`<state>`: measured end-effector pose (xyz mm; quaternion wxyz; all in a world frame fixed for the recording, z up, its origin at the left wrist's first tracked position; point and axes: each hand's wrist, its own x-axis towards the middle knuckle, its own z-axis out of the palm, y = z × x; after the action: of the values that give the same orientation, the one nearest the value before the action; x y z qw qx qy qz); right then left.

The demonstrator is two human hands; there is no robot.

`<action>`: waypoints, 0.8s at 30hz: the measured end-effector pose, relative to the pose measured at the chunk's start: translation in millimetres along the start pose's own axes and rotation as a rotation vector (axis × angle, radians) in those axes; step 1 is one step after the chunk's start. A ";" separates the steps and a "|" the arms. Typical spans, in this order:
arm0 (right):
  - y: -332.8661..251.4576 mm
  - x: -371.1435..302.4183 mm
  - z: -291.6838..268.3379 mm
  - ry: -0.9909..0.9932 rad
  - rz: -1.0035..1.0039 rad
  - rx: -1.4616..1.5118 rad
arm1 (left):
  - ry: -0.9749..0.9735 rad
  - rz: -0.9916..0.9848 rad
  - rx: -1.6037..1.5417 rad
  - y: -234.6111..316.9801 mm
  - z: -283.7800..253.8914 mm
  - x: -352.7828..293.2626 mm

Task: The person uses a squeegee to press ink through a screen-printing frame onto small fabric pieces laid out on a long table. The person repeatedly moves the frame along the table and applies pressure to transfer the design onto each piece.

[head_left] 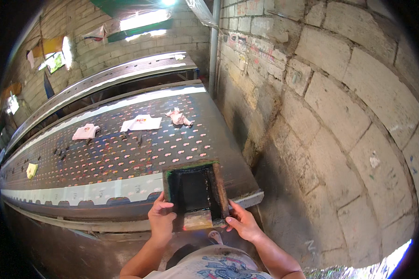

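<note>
Both my hands hold a wooden-framed printing screen point(189, 189), its inner face coated in wet-looking black ink. My left hand point(162, 220) grips the lower left side, with the thumb over the rim. On the lower right corner my right hand point(243, 222) is closed the same way. A pale, stained wooden block point(198, 220) lies along the screen's near end; whether it is loose or part of the frame I cannot tell. The screen is over the near edge of a long dark printing table point(233, 153); its underside is hidden.
On the table lie a pink cloth piece point(85, 132), a white one point(141, 122), a crumpled pink one point(178, 116) and a yellow one point(31, 170). A second long table point(125, 72) stands beyond. A block wall point(312, 116) rises close on the right, with a vertical pipe point(214, 51) farther back.
</note>
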<state>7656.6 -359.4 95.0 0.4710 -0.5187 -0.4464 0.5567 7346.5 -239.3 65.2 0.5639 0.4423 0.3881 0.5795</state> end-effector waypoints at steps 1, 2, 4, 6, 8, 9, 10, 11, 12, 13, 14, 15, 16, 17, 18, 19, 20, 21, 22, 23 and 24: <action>-2.0 15.4 -9.8 -0.038 -0.007 -0.036 | 0.032 0.037 0.047 -2.8 4.6 6.9; -4.5 30.7 -19.4 -0.081 -0.016 -0.058 | 0.050 0.013 0.047 -5.7 8.9 16.0; -13.2 56.0 -34.9 -0.130 0.027 -0.085 | 0.096 -0.001 0.004 -10.7 21.3 34.6; -25.8 75.8 -53.2 -0.163 0.065 -0.099 | 0.117 -0.004 -0.103 -15.8 37.9 49.7; -32.8 91.4 -74.7 -0.172 0.052 -0.147 | 0.159 -0.015 -0.066 -21.6 55.3 59.8; -34.2 100.9 -83.8 -0.186 0.061 -0.123 | 0.175 -0.006 -0.038 -22.6 63.1 66.8; -36.0 110.1 -95.1 -0.183 0.062 -0.115 | 0.161 0.022 0.008 -23.2 71.0 72.8; -37.0 121.9 -106.9 -0.202 0.029 -0.120 | 0.169 0.011 -0.011 -24.5 78.9 78.7; -38.0 134.6 -118.1 -0.222 0.018 -0.114 | 0.177 0.018 -0.013 -25.6 87.4 83.1; -38.5 145.4 -127.8 -0.232 0.045 -0.111 | 0.177 0.053 -0.015 -25.9 94.9 85.7; -39.4 155.0 -137.7 -0.282 0.076 -0.023 | 0.221 0.060 0.011 -26.7 103.0 87.6; -39.6 166.8 -145.9 -0.314 0.061 -0.018 | 0.255 0.097 0.036 -28.3 112.0 89.6; -39.8 180.3 -153.5 -0.351 0.053 -0.010 | 0.288 0.154 0.070 -29.0 119.1 91.6; -39.6 193.8 -159.6 -0.384 0.078 0.010 | 0.340 0.175 0.109 -28.8 124.9 92.5; -39.3 208.2 -165.1 -0.437 0.013 0.052 | 0.392 0.214 0.158 -29.1 131.8 92.6; -39.1 224.6 -171.6 -0.485 -0.024 0.042 | 0.451 0.253 0.207 -29.9 139.6 90.7; -38.3 241.1 -177.8 -0.544 -0.035 0.062 | 0.494 0.246 0.185 -30.8 148.2 86.7; -36.3 255.5 -183.1 -0.618 -0.025 0.112 | 0.547 0.238 0.167 -32.2 157.9 78.5; -35.4 270.2 -190.2 -0.696 -0.028 0.064 | 0.599 0.260 0.143 -33.3 169.9 63.9; -34.8 279.3 -194.6 -0.769 -0.015 0.069 | 0.679 0.249 0.154 -34.0 184.3 49.1; -35.6 291.8 -197.5 -0.848 0.003 0.084 | 0.745 0.276 0.155 -35.1 199.0 38.1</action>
<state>7850.6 -64.0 71.8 0.2657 -0.2249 -0.5769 0.7389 7547.5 -208.8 95.9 0.2664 0.2911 0.5453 0.7395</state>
